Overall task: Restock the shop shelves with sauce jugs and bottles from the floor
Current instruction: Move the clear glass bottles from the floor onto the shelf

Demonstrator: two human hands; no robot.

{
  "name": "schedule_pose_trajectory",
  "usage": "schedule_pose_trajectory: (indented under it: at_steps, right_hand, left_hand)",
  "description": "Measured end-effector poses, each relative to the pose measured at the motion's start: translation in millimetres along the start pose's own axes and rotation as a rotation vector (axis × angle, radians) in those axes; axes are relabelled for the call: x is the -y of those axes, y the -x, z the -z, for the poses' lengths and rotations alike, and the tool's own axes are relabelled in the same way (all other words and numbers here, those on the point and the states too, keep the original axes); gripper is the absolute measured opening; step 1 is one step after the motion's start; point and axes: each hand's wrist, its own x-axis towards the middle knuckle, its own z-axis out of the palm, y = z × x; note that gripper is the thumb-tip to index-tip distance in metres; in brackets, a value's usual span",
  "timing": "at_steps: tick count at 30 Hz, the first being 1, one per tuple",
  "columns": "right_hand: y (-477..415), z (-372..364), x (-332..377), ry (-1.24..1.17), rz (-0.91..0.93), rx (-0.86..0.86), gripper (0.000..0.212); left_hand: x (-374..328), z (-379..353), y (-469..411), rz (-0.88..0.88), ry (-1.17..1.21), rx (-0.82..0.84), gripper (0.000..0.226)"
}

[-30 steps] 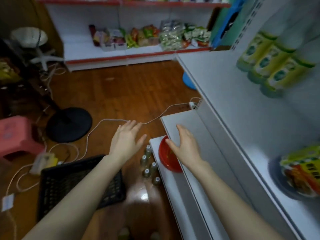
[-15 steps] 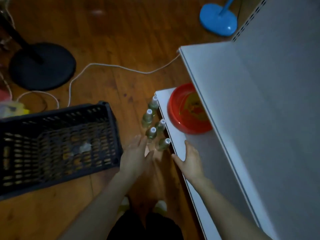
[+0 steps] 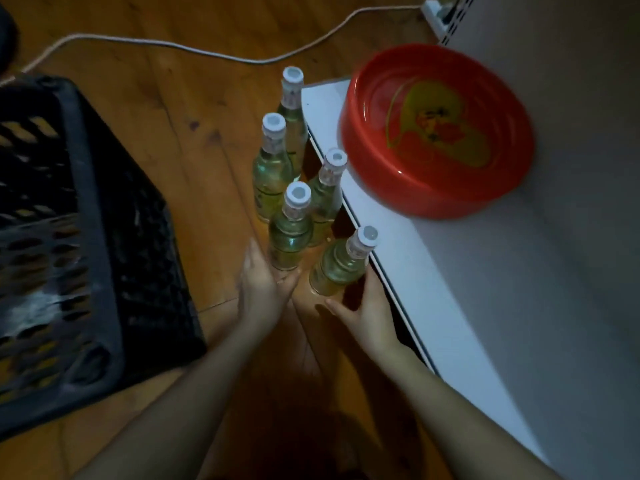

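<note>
Change vs half a second ago: both hands have dropped from short of the bottle cluster (image 3: 304, 188) to its near edge, and the view has moved in closer and lower. A second ago the right hand was up on the shelf beside the red bowl (image 3: 436, 133); now it is down at floor level.

Left hand (image 3: 263, 289): fingers straight and together, released, tips at the base of the front-middle bottle (image 3: 290, 233), thumb near its foot. No grasp yet.

Right hand (image 3: 367, 306): wraps the base of the nearest bottle (image 3: 341, 268), fingers on the shelf side, thumb spread across the front. Cannot tell if the grip is closed; the bottle hides the fingers.

Task things: five capped bottles of pale liquid on the wooden floor (image 3: 194, 133), tight against the front edge of the low white shelf (image 3: 433, 271). Nearest one looks tilted toward the shelf, possibly just the lens. None lifted, none on the shelf.

Meaning: reach is done, pick-up is starting, probably one bottle per hand. Shelf space near the person looks free; the red bowl sits at the far end.

Black crate (image 3: 86, 237) stands left, white cable (image 3: 173, 46) runs across the floor behind.
</note>
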Motion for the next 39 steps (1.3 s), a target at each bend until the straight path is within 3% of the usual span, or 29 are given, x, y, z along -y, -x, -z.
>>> schedule_pose_trajectory:
  at_steps: [5, 7, 14, 19, 28, 39]
  right_hand:
    - [-30, -22, -19, -0.163, 0.047, -0.111, 0.076]
    - [-33, -28, -21, -0.199, 0.032, -0.128, 0.074]
    - [-18, -24, -7, -0.234, 0.010, -0.226, 0.073]
    - [26, 5, 28, -0.259, -0.046, -0.173, 0.072]
    - [143, 107, 171, -0.290, -0.187, -0.079, 0.071]
    - [240, 261, 392, -0.284, -0.106, -0.104, 0.073]
  left_hand:
    - [11, -26, -38, -0.129, 0.182, -0.101, 0.099]
    - [12, -29, -41, -0.147, 0.253, -0.131, 0.092]
    - [-2, -17, -16, -0.106, 0.347, -0.158, 0.073]
    - [-36, 25, 36, -0.078, 0.405, -0.123, 0.071]
    - [-145, 164, 155, -0.045, 0.315, -0.128, 0.076]
    - [-325, 363, 256, -0.036, 0.313, -0.057, 0.078]
